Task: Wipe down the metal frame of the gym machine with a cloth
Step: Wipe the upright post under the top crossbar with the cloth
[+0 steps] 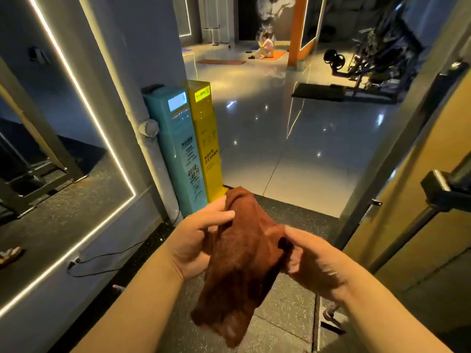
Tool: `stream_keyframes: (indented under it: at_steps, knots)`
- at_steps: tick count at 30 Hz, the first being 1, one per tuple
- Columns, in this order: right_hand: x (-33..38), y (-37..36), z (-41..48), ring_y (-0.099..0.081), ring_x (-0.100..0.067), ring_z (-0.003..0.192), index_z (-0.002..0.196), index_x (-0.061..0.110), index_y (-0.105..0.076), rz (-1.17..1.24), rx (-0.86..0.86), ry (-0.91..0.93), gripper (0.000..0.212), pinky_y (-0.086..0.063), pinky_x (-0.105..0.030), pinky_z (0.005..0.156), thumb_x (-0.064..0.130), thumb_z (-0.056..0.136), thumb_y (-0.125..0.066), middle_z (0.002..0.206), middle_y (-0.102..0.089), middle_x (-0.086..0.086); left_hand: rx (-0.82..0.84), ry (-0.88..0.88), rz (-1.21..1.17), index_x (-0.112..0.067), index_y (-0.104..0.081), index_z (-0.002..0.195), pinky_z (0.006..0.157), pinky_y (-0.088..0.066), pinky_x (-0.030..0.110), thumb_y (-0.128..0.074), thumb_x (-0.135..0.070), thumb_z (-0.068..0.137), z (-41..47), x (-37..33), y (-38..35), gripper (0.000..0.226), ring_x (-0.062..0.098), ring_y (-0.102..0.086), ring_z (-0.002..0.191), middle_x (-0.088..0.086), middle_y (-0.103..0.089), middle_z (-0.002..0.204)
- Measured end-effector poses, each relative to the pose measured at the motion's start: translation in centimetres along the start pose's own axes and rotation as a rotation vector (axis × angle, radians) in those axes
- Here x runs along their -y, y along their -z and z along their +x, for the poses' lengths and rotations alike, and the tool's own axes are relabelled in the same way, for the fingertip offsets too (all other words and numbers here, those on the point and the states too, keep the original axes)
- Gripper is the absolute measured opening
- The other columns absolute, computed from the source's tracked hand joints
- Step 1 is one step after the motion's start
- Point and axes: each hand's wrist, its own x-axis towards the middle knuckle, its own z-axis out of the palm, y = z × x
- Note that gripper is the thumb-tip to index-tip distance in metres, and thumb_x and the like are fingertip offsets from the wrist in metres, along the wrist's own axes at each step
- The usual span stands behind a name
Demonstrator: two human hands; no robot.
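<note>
A brown cloth (239, 261) hangs in front of me, held between both hands above the dark rubber floor. My left hand (201, 235) grips its upper left part, thumb and fingers curled over the fabric. My right hand (313, 261) pinches its right edge. The cloth's lower end droops free. A metal frame upright (397, 159) of the gym machine slants up at the right, with a black bar and bracket (438, 192) beside it. Neither hand touches the frame.
A teal kiosk (178, 149) and a yellow kiosk (206, 138) stand against the grey pillar ahead-left. A mirror with a lit edge (76, 154) covers the left wall. A cable (102, 261) trails on the floor. A person sits on a mat (266, 48) far off; weight equipment (369, 62) stands back right.
</note>
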Motion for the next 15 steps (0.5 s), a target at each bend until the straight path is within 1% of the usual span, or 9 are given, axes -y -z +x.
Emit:
stream_keyframes:
  at_steps: [3, 5, 7, 8, 10, 11, 12, 13, 15]
  knots:
    - [1.9, -1.3, 2.7, -0.072, -0.024, 0.098, 0.111, 0.006, -0.075, 0.037, -0.167, 0.129, 0.027, -0.05, -0.042, 0.098, 0.027, 0.098, -0.063, 0.11, -0.075, -0.015, 0.129, 0.068, 0.171, -0.01, -0.065, 0.135, 0.109, -0.05, 0.052, -0.079, -0.019, 0.076, 2.9, -2.6, 3.3, 0.061, 0.043, -0.06, 0.129, 0.029, -0.059, 0.139]
    - [3.2, -2.4, 4.5, -0.073, -0.026, 0.094, 0.111, 0.008, -0.075, 0.0, -0.312, 0.167, 0.026, -0.051, -0.044, 0.095, 0.026, 0.096, -0.062, 0.108, -0.076, -0.013, 0.226, 0.108, 0.225, -0.013, -0.062, 0.138, 0.102, -0.053, 0.047, -0.078, -0.021, 0.079, 4.8, -4.3, 6.1, 0.062, 0.039, -0.062, 0.128, 0.024, -0.062, 0.139]
    - [4.3, -3.2, 6.1, -0.069, -0.028, 0.088, 0.103, 0.01, -0.076, 0.003, -0.446, 0.236, 0.021, -0.049, -0.043, 0.086, 0.024, 0.094, -0.063, 0.1, -0.075, -0.013, 0.303, 0.179, 0.301, -0.013, -0.056, 0.143, 0.098, -0.054, 0.044, -0.081, -0.022, 0.078, 6.3, -5.7, 8.8, 0.07, 0.037, -0.064, 0.125, 0.021, -0.064, 0.138]
    - [5.0, -3.6, 6.7, -0.066, -0.026, 0.083, 0.096, 0.014, -0.077, 0.032, -0.511, 0.28, 0.017, -0.047, -0.04, 0.081, 0.023, 0.094, -0.063, 0.094, -0.072, -0.012, 0.34, 0.233, 0.344, -0.011, -0.053, 0.144, 0.092, -0.057, 0.042, -0.085, -0.023, 0.077, 7.0, -6.1, 10.1, 0.075, 0.035, -0.069, 0.115, 0.021, -0.068, 0.132]
    - [6.1, -3.6, 7.6, -0.06, -0.018, 0.071, 0.082, 0.02, -0.074, 0.136, -0.613, 0.357, 0.018, -0.042, -0.033, 0.068, 0.024, 0.095, -0.062, 0.079, -0.064, -0.006, 0.423, 0.325, 0.454, -0.004, -0.054, 0.138, 0.066, -0.059, 0.03, -0.095, -0.029, 0.071, 8.2, -6.7, 12.2, 0.083, 0.023, -0.074, 0.079, 0.018, -0.075, 0.099]
    - [6.5, -3.3, 8.0, -0.058, -0.016, 0.065, 0.082, 0.022, -0.071, 0.183, -0.659, 0.385, 0.017, -0.042, -0.03, 0.062, 0.025, 0.097, -0.062, 0.074, -0.061, -0.002, 0.441, 0.338, 0.498, -0.002, -0.055, 0.135, 0.057, -0.054, 0.024, -0.099, -0.033, 0.065, 8.7, -6.9, 13.0, 0.088, 0.017, -0.07, 0.068, 0.015, -0.073, 0.087]
    - [7.0, -3.4, 8.2, -0.058, -0.014, 0.062, 0.085, 0.022, -0.069, 0.209, -0.698, 0.409, 0.015, -0.042, -0.028, 0.058, 0.026, 0.098, -0.061, 0.071, -0.06, 0.0, 0.429, 0.324, 0.495, -0.002, -0.056, 0.134, 0.055, -0.052, 0.021, -0.101, -0.035, 0.059, 9.3, -6.9, 13.5, 0.093, 0.016, -0.069, 0.066, 0.016, -0.072, 0.082]
    - [7.2, -3.0, 8.5, -0.058, -0.012, 0.06, 0.089, 0.021, -0.067, 0.222, -0.711, 0.437, 0.012, -0.042, -0.028, 0.057, 0.026, 0.099, -0.06, 0.069, -0.06, 0.002, 0.391, 0.303, 0.441, -0.001, -0.054, 0.134, 0.058, -0.055, 0.021, -0.102, -0.032, 0.056, 10.0, -6.9, 13.7, 0.096, 0.019, -0.072, 0.073, 0.018, -0.072, 0.083]
    - [7.2, -2.7, 8.9, -0.06, -0.01, 0.059, 0.101, 0.018, -0.063, 0.235, -0.723, 0.455, 0.008, -0.044, -0.028, 0.056, 0.026, 0.099, -0.059, 0.07, -0.061, 0.002, 0.269, 0.293, 0.261, -0.002, -0.051, 0.137, 0.08, -0.064, 0.037, -0.093, -0.021, 0.07, 11.9, -6.2, 13.3, 0.082, 0.036, -0.075, 0.102, 0.024, -0.073, 0.093]
